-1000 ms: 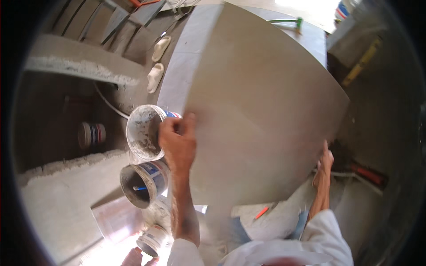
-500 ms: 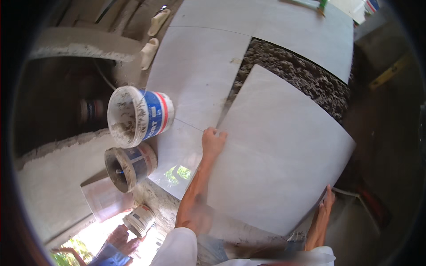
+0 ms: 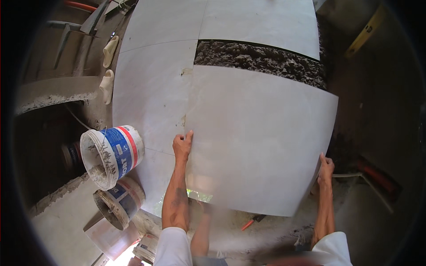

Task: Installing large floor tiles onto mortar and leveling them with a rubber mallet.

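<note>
My left hand (image 3: 182,144) grips the left edge of a large pale tile (image 3: 262,137) with curled fingers. My right hand (image 3: 325,166) holds the same tile by its right edge. The tile's left edge meets or overlaps laid tiles (image 3: 153,88); I cannot tell whether it is raised off the bed. Beyond its far edge a band of dark, rough mortar (image 3: 257,57) shows, bordered by another laid tile. A small tool with an orange handle (image 3: 248,223) lies below the tile's near edge.
Two mortar-smeared buckets (image 3: 100,157) (image 3: 111,208) stand at left, near a pale slab (image 3: 106,237). Cream slippers (image 3: 107,86) lie along the left side. A yellow level (image 3: 364,33) and a red tool (image 3: 377,177) are at right, with a pale hose or bar (image 3: 348,175).
The tile, earlier covering much of the view, has lowered to expose the mortar band and turned until its left edge lines up along the laid tiles. My hands moved with it.
</note>
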`<state>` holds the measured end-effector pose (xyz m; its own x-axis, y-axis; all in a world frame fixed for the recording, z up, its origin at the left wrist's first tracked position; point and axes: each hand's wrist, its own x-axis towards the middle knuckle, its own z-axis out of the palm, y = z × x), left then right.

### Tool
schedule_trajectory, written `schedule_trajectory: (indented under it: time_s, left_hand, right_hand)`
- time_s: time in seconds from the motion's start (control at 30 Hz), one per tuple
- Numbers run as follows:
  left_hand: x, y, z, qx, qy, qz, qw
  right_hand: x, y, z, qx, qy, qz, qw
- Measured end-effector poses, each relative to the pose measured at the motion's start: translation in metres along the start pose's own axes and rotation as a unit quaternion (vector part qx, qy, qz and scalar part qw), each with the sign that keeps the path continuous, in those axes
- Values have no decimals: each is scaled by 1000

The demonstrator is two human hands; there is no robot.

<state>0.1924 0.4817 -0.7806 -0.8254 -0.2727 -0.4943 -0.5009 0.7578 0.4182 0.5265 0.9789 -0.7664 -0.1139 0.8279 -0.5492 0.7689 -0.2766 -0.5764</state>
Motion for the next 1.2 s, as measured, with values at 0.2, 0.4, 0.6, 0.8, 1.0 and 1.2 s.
schedule_trajectory:
  time_s: [0.2, 0.4, 0.6, 0.8, 1.0, 1.2]
  left_hand:
    - [63, 34, 17, 6, 50, 43, 998]
    - [111, 69, 29, -12, 37, 67, 997]
    - [133, 83, 40, -57, 30, 64, 996]
    - [138, 86, 48, -72, 21, 40, 996]
    - [142, 90, 50, -92, 38, 83, 992]
    - [149, 91, 51, -42, 44, 70, 996]
  right_hand:
    - [33, -59, 48, 40, -43, -28, 998]
    - [56, -102, 67, 58, -73, -55, 994]
    - [63, -117, 78, 90, -61, -71, 992]
    - [66, -119, 78, 58, -49, -60, 995]
    - [59, -126, 76, 85, -44, -77, 992]
    - [56, -141, 73, 66, -65, -85, 992]
